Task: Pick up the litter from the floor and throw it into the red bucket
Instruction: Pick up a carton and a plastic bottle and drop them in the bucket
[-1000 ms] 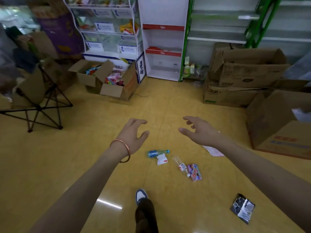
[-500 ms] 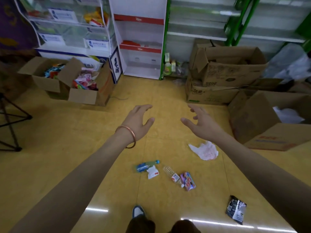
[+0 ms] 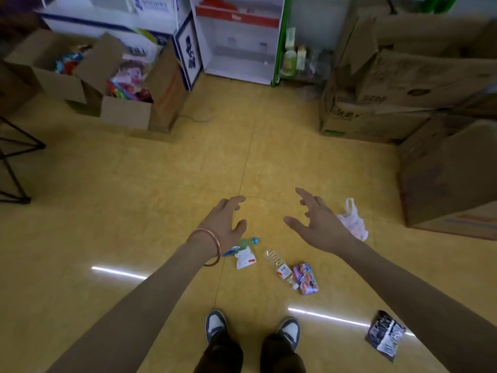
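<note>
Looking down from head height onto a yellow floor (image 3: 134,197), with both bare arms stretched forward. Holding the left hand (image 3: 223,222) out above the floor, fingers spread and slightly bent, thumb apart, gripping nothing; wearing a copper bangle (image 3: 212,249) at that wrist. Holding the right hand (image 3: 320,224) out at about the same level, fingers splayed, palm facing inward, likewise gripping nothing. Lying on the floor as scattered litter, none of it touching either hand: a blue-capped bottle (image 3: 243,244) showing just below the left hand's thumb side, partly hidden by the wrist; a white wrapper (image 3: 245,259) with a red mark, touching that bottle on the near side; a clear bottle (image 3: 279,268) between the two forearms, nearer the feet than the hands; a purple packet (image 3: 306,279) resting against the clear bottle's right side; a white plastic bag (image 3: 353,223) just right of the right hand, partly hidden behind it; a black packet (image 3: 384,335) well apart from the rest, beside the right forearm and right of the right shoe (image 3: 290,328). Standing with the left shoe (image 3: 215,323) and the right shoe side by side near the lower edge. Bordering the floor: open cardboard boxes (image 3: 126,114) holding coloured packets at far left, stacked cardboard boxes (image 3: 403,84) at right, a white shelf unit (image 3: 239,55) at the back.
</note>
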A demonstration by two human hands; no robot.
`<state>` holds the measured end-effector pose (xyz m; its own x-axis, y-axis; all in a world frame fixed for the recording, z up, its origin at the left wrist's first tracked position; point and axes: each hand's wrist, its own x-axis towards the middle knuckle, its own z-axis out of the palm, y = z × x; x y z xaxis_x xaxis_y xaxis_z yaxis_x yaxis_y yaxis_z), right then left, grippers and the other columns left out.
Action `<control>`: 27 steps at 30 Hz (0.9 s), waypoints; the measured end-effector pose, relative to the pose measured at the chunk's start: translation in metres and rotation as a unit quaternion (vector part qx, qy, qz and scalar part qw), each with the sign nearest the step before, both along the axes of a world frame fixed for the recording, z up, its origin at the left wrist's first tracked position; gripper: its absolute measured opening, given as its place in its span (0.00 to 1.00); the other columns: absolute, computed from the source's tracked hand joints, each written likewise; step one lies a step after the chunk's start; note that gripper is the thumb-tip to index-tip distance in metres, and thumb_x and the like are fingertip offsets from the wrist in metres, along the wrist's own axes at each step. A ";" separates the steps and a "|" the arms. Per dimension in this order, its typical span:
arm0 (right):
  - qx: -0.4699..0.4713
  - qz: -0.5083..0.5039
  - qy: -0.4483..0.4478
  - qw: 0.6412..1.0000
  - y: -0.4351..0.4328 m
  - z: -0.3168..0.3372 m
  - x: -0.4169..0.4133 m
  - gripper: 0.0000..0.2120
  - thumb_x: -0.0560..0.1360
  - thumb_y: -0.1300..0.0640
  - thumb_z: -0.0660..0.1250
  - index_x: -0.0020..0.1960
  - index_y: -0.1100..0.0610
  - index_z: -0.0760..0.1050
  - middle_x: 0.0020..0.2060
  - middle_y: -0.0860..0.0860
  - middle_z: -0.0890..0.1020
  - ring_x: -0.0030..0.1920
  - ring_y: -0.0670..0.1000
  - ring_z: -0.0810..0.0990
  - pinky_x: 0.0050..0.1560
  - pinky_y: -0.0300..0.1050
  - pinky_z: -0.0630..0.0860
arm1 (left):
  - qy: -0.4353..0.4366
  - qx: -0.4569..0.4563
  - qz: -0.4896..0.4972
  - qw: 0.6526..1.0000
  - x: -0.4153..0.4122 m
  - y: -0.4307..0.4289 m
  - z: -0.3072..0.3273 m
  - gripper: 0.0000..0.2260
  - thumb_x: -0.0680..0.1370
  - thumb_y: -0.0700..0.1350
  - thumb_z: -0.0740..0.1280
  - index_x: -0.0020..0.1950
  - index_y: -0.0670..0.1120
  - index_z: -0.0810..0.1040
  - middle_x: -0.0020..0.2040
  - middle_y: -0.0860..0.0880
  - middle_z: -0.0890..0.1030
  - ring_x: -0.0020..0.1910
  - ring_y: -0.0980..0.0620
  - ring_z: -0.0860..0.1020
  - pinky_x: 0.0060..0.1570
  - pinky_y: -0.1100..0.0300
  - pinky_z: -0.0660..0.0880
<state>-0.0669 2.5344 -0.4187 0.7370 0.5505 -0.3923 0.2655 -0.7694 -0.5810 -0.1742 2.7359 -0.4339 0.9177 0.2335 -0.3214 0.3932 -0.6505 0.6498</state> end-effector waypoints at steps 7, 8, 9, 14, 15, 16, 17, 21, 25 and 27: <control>-0.056 0.029 0.057 0.996 -0.008 -0.218 0.003 0.37 0.75 0.40 0.63 0.77 0.49 0.50 0.69 0.54 0.65 0.59 0.53 0.76 0.61 0.52 0.73 | 0.091 0.023 -0.021 0.995 -0.010 -0.005 -0.224 0.26 0.77 0.44 0.61 0.73 0.54 0.57 0.66 0.49 0.66 0.61 0.49 0.71 0.59 0.54 0.71; -0.072 0.032 0.061 0.995 -0.010 -0.253 0.002 0.37 0.75 0.40 0.63 0.77 0.49 0.49 0.69 0.54 0.64 0.61 0.53 0.75 0.60 0.50 0.72 | 0.107 0.031 -0.031 0.993 -0.012 -0.005 -0.260 0.27 0.77 0.44 0.61 0.73 0.54 0.56 0.67 0.49 0.65 0.62 0.48 0.70 0.60 0.52 0.71; -0.086 0.035 0.062 0.994 -0.012 -0.288 0.002 0.38 0.75 0.40 0.63 0.77 0.49 0.49 0.69 0.53 0.64 0.64 0.53 0.73 0.60 0.49 0.72 | 0.123 0.043 -0.043 0.991 -0.012 -0.004 -0.294 0.28 0.77 0.44 0.61 0.74 0.54 0.54 0.67 0.49 0.64 0.63 0.48 0.69 0.60 0.51 0.70; -0.125 0.046 0.058 0.989 -0.013 -0.436 0.012 0.39 0.75 0.39 0.63 0.77 0.49 0.47 0.70 0.54 0.63 0.66 0.55 0.70 0.61 0.52 0.71 | 0.159 0.137 -0.135 0.968 0.007 -0.002 -0.438 0.32 0.77 0.45 0.60 0.75 0.55 0.45 0.71 0.48 0.58 0.63 0.44 0.68 0.56 0.51 0.72; -0.125 0.047 0.052 0.990 -0.012 -0.460 0.017 0.39 0.75 0.40 0.64 0.77 0.49 0.47 0.70 0.54 0.63 0.67 0.56 0.70 0.61 0.52 0.71 | 0.154 0.152 -0.155 0.964 0.015 -0.002 -0.461 0.32 0.78 0.45 0.60 0.75 0.56 0.44 0.71 0.48 0.57 0.64 0.44 0.67 0.55 0.51 0.73; -0.124 0.048 0.045 0.990 -0.010 -0.483 0.022 0.40 0.75 0.40 0.64 0.77 0.49 0.47 0.70 0.54 0.63 0.67 0.56 0.70 0.61 0.53 0.72 | 0.148 0.162 -0.170 0.961 0.023 -0.002 -0.482 0.33 0.78 0.45 0.60 0.75 0.56 0.43 0.71 0.49 0.56 0.64 0.44 0.66 0.55 0.50 0.73; -0.125 0.049 0.037 0.990 -0.009 -0.504 0.027 0.40 0.74 0.40 0.64 0.77 0.49 0.46 0.70 0.54 0.63 0.66 0.56 0.70 0.61 0.53 0.72 | 0.143 0.171 -0.184 0.957 0.032 -0.002 -0.502 0.33 0.78 0.45 0.60 0.75 0.57 0.42 0.71 0.49 0.56 0.65 0.45 0.66 0.54 0.50 0.74; -0.146 0.065 0.011 0.987 -0.004 -0.579 0.043 0.41 0.74 0.38 0.64 0.77 0.48 0.45 0.70 0.56 0.62 0.64 0.57 0.72 0.60 0.54 0.72 | 0.147 0.209 -0.232 0.938 0.056 -0.001 -0.574 0.32 0.78 0.46 0.60 0.75 0.58 0.42 0.71 0.50 0.54 0.66 0.46 0.63 0.50 0.53 0.74; -0.189 0.100 -0.007 0.977 -0.006 -0.634 0.043 0.43 0.72 0.35 0.64 0.77 0.50 0.46 0.71 0.57 0.62 0.68 0.59 0.68 0.62 0.56 0.71 | 0.174 0.232 -0.285 0.914 0.057 -0.003 -0.631 0.32 0.77 0.50 0.63 0.75 0.55 0.47 0.69 0.47 0.59 0.63 0.45 0.66 0.49 0.52 0.72; -0.237 0.108 -0.005 0.965 -0.010 -0.652 0.037 0.45 0.70 0.32 0.63 0.77 0.50 0.46 0.71 0.58 0.62 0.69 0.59 0.66 0.63 0.58 0.70 | 0.190 0.238 -0.315 0.899 0.053 -0.006 -0.652 0.34 0.75 0.54 0.65 0.75 0.54 0.49 0.69 0.46 0.62 0.63 0.45 0.68 0.53 0.50 0.73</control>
